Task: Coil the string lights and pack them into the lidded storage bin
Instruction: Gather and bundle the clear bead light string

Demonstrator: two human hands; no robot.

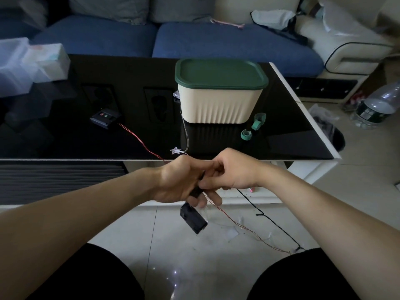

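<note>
A cream ribbed storage bin (218, 105) with a dark green lid (220, 73) closed on top stands on the black glass table (292, 131). My left hand (179, 180) grips a black battery box (193, 218) just below the table's front edge. My right hand (229, 169) pinches the thin wire of the string lights close to the left hand's fingers. A clear star light (175, 150) lies on the table edge. Thin red wire (244, 229) trails down to the floor. A second battery box (105, 118) lies on the table with a red wire leaving it.
Two green tape rolls (252, 127) lie right of the bin. A black cord (272, 221) runs across the tiled floor. A blue sofa (227, 42) stands behind the table. Clear plastic packaging (28, 63) sits at the table's far left, a water bottle (376, 107) on the floor at right.
</note>
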